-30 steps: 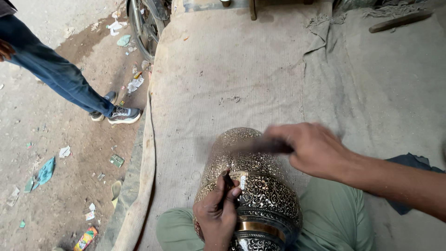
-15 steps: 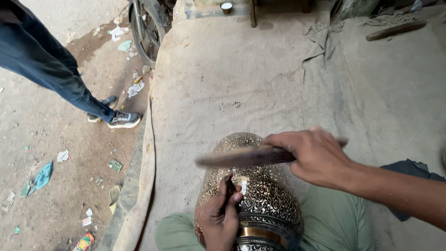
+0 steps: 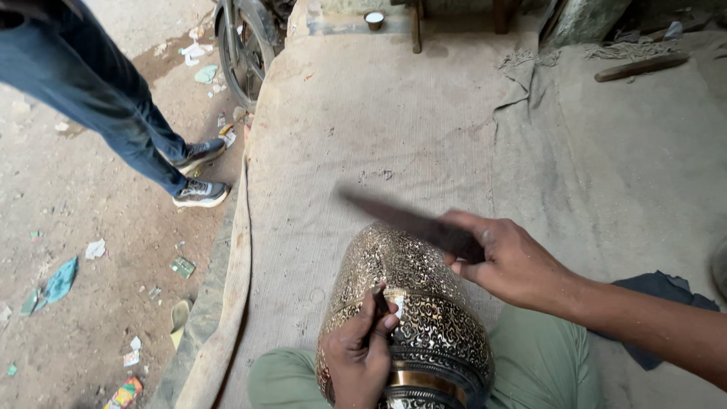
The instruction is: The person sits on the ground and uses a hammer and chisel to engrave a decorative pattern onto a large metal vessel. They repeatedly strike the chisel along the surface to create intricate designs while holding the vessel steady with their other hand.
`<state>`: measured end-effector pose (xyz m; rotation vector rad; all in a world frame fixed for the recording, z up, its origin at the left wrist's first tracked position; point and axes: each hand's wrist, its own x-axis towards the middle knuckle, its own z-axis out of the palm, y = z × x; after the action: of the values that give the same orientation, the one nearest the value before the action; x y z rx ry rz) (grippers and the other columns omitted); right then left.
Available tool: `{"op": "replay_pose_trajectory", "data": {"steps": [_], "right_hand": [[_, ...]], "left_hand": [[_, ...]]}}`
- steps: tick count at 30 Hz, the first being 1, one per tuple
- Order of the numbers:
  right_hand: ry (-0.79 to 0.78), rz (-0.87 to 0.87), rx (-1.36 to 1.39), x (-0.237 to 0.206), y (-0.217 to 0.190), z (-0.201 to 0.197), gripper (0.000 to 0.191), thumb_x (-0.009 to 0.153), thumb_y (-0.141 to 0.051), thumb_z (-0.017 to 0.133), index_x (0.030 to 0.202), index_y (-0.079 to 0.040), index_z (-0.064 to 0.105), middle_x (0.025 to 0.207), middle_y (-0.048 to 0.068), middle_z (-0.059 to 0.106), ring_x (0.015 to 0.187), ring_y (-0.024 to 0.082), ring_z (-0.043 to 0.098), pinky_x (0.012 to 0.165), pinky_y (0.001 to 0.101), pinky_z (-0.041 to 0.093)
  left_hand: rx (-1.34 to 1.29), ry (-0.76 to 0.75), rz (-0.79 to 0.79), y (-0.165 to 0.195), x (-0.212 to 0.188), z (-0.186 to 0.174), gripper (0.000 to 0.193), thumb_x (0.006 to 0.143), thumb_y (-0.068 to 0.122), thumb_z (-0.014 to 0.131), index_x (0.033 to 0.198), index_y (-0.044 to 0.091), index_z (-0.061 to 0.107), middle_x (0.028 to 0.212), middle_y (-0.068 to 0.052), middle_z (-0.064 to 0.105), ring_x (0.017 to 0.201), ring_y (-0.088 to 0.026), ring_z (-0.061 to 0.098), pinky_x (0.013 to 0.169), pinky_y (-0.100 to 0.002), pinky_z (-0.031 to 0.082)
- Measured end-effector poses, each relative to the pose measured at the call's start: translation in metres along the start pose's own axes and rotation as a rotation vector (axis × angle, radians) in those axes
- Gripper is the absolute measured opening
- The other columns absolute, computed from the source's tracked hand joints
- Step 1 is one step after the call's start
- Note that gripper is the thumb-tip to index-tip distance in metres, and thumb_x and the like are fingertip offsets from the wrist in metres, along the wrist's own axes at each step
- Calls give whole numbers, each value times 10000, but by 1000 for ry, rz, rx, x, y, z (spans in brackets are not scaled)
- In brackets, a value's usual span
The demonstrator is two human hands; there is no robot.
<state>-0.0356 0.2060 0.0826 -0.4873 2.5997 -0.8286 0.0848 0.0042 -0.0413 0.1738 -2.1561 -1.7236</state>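
Note:
A large engraved brass vase (image 3: 413,295) lies on its side across my lap, covered in fine scroll patterns. My left hand (image 3: 360,354) pinches a small dark chisel (image 3: 381,303) with its tip set against the vase's shoulder. My right hand (image 3: 509,261) grips a long dark hammer stick (image 3: 401,218), motion-blurred, raised above the vase and pointing up-left. My green trousers (image 3: 545,363) show on both sides of the vase.
I sit on a beige burlap mat (image 3: 394,129). A person in blue jeans and sneakers (image 3: 198,193) stands on the littered dirt at left. A motorbike wheel (image 3: 241,45) stands at top, a dark cloth (image 3: 655,291) lies at right.
My right hand has swung the stick from low over the vase to a raised, tilted position. The standing person has shifted slightly. My left hand keeps the chisel on the vase.

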Motion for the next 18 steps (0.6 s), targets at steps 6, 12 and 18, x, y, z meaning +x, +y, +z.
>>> {"op": "replay_pose_trajectory", "data": {"steps": [6, 12, 18], "right_hand": [[46, -14, -181, -11, -1, 0, 496, 806, -49, 647, 1272, -218, 680, 822, 120, 780, 660, 234, 715, 615, 380, 500], [66, -67, -376, -8, 10, 1, 550, 741, 33, 590, 1208, -239, 691, 765, 39, 777, 610, 196, 740, 609, 356, 545], [-7, 105, -386, -8, -3, 1, 500, 878, -100, 670, 1314, -345, 668, 901, -66, 792, 752, 154, 738, 747, 370, 512]], "left_hand": [[-11, -13, 19, -8, -2, -1, 330, 860, -71, 703, 1168, 27, 770, 821, -88, 837, 753, -124, 778, 717, -266, 613], [-28, 72, -15, -8, -17, -5, 447, 809, -61, 750, 1240, 56, 732, 834, -80, 845, 721, -97, 795, 646, -257, 631], [-49, 100, 137, -15, -25, -5, 515, 833, -119, 700, 1320, 48, 672, 865, -102, 826, 768, -98, 796, 730, -237, 638]]}}
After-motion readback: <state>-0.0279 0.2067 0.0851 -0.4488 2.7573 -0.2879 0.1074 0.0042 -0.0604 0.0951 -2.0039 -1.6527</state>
